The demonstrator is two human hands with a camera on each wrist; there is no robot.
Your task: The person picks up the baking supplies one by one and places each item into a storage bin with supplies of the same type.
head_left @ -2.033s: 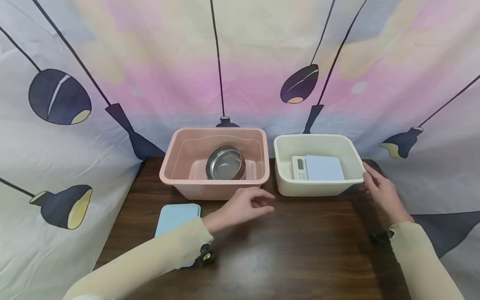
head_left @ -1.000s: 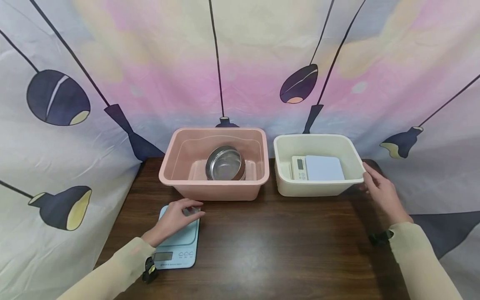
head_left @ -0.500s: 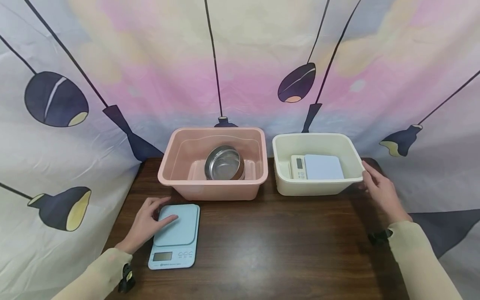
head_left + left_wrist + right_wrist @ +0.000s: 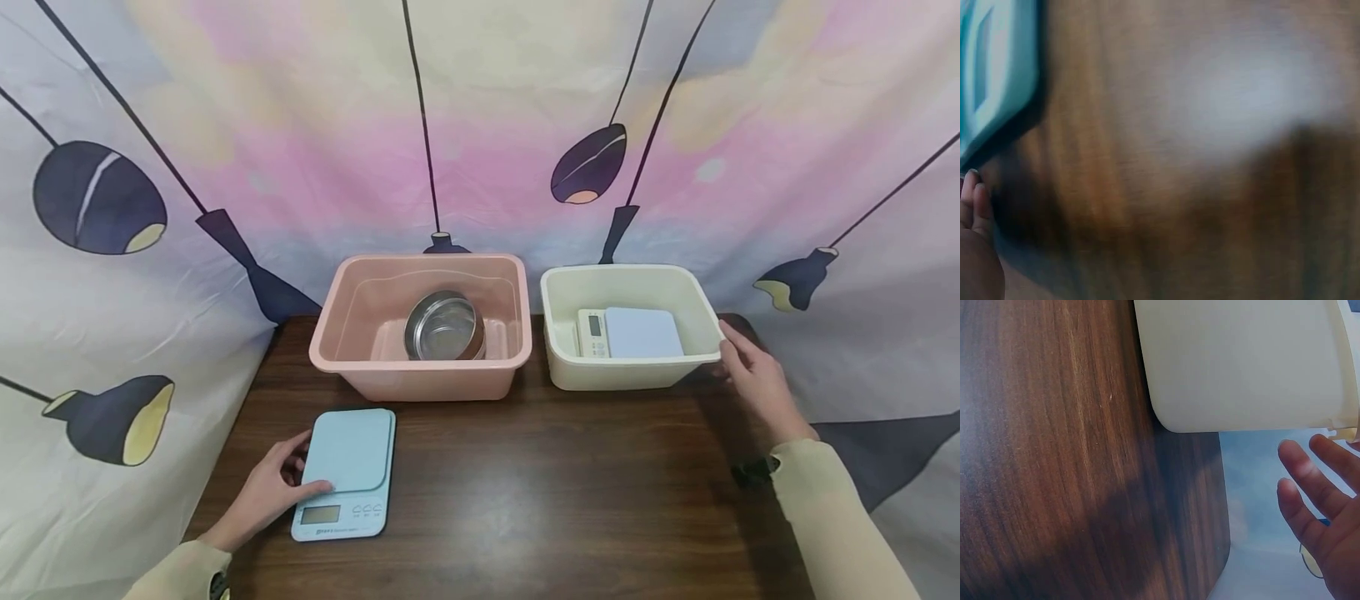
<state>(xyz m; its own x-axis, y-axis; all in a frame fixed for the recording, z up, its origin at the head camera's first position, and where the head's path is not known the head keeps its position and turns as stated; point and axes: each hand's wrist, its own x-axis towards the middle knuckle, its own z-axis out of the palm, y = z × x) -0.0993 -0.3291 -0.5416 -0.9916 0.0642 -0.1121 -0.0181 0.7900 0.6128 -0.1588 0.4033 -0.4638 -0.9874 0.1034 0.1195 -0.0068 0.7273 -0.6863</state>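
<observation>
A light blue kitchen scale (image 4: 350, 452) lies on the table at the left, its display (image 4: 321, 514) facing the near side. My left hand (image 4: 262, 492) is at its left side, thumb over the edge of the casing and fingers spread along the side. In the left wrist view the fingers (image 4: 982, 209) show just below the scale's corner (image 4: 1013, 81); that view is blurred. My right hand (image 4: 761, 387) holds the right front rim of a cream bin (image 4: 622, 375). In the right wrist view several fingers (image 4: 1304, 469) hang loosely beside the bin wall (image 4: 1241, 369).
Inside the cream bin lies a white kitchen scale (image 4: 645, 332). A pink bin (image 4: 427, 383) stands to its left with a round metal sieve-like pan (image 4: 444, 329) in it. A patterned curtain (image 4: 322, 158) hangs directly behind the dark wooden table (image 4: 562, 483).
My left hand has moved left from in front of the pink bin, across the blue scale, then down to its left side. My right hand has stayed at the cream bin's rim.
</observation>
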